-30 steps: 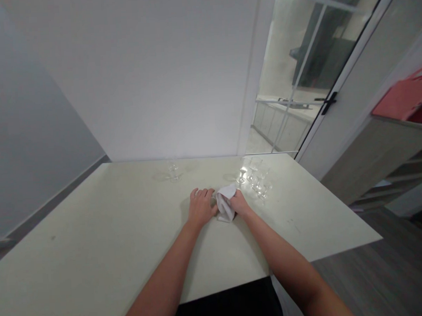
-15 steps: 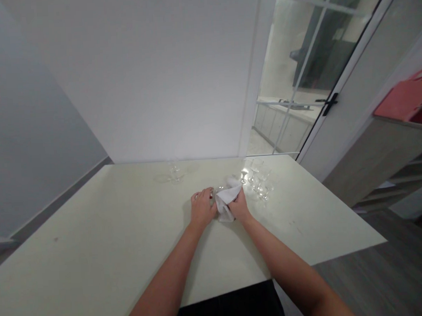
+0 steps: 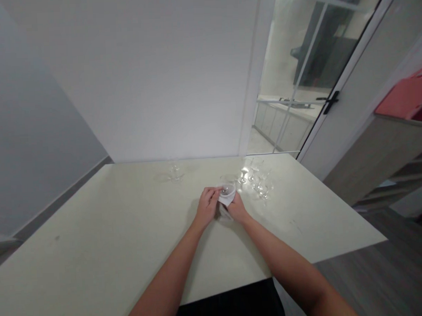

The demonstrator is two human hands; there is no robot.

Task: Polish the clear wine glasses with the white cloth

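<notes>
A clear wine glass (image 3: 228,190) is between my hands above the middle of the table, its round mouth tilted up toward me. A white cloth (image 3: 224,202) wraps the near side of the bowl and hangs below it. My left hand (image 3: 207,205) is closed at the left side of the glass, fingertips at its rim. With the cloth bunched in its fingers, my right hand (image 3: 238,208) grips the right side. The glass's stem is hidden by the cloth and hands.
Several clear stemmed glasses (image 3: 258,183) stand close together just right of my hands. Another clear glass (image 3: 175,172) stands at the back left of the pale table (image 3: 112,227). A white wall (image 3: 159,85) rises behind the table's far edge.
The glass has turned so its mouth faces up toward me. My left hand has moved right, closer to my right hand, and the cloth now lies around the bowl.
</notes>
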